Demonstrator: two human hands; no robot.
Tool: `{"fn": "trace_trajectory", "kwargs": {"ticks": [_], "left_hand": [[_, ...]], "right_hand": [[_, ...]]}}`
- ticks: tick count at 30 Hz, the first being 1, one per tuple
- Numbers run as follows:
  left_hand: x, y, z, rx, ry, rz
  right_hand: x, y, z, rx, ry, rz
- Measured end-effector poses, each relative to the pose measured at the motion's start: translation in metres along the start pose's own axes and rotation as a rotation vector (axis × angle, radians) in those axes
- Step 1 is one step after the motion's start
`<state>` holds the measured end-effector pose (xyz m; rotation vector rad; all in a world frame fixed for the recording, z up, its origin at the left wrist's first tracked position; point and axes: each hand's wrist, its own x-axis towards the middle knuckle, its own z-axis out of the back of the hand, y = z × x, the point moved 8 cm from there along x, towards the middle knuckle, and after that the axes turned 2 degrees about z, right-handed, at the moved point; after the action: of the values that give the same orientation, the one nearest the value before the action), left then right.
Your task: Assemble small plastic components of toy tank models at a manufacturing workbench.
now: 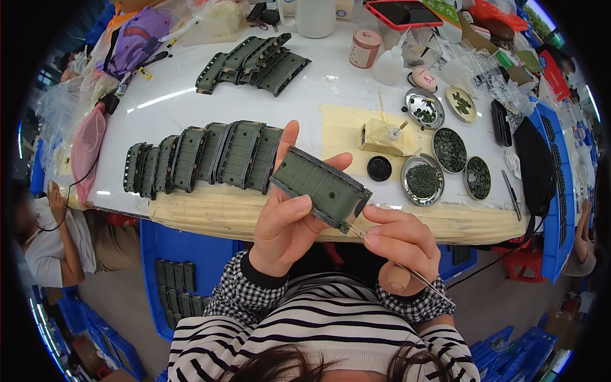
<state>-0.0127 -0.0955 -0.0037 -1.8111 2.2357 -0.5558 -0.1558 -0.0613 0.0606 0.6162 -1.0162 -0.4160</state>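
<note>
My left hand (275, 230) grips a dark green model tank hull (318, 186) over the table's front edge. The hull lies tilted, its long flat panel toward me, with grey tracks along both long sides and a small round hole in the panel. My right hand (402, 247) pinches thin metal tweezers (417, 277), whose tips meet the hull's near right end. Whether a small part sits between the tips, I cannot make out. Left of my left hand, several similar hulls (238, 156) stand in a leaning row.
More hulls (251, 63) are piled farther back. At right stand metal dishes (423, 180) of small green parts, a tape-covered block (385, 139) and a black cap (379, 168). Beyond are a white bottle (389, 65) and pink tin (365, 49). A blue tray (149, 267) sits below; another person (60, 239) sits left.
</note>
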Motion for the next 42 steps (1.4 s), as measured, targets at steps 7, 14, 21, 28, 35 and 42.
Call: {"fn": "trace_trajectory", "kwargs": {"ticks": [7,14,21,28,35,42], "left_hand": [[0.0004,-0.002,-0.0013,0.013,0.002,-0.024],[-0.0001,-0.0018,-0.0027,0.022,0.002,-0.039],[0.0005,-0.0007,-0.0002,0.019,0.022,-0.043],[0.0003,-0.0001,0.0003,0.011,-0.003,-0.014],[0.0001,0.002,0.0022,-0.002,-0.025,0.017],[-0.0002,0.0018,0.0031,0.003,-0.025,0.009]], "right_hand": [[0.0027,0.0011,-0.0009,-0.004,0.002,0.015],[0.0019,0.0009,-0.0018,-0.022,0.005,0.008],[0.0012,-0.0017,-0.0012,-0.012,-0.008,0.014],[0.0044,-0.001,-0.0018,-0.04,0.029,0.014],[0.0029,-0.004,-0.003,-0.033,0.032,0.01],[0.003,-0.0044,-0.0028,-0.019,0.035,0.013]]}}
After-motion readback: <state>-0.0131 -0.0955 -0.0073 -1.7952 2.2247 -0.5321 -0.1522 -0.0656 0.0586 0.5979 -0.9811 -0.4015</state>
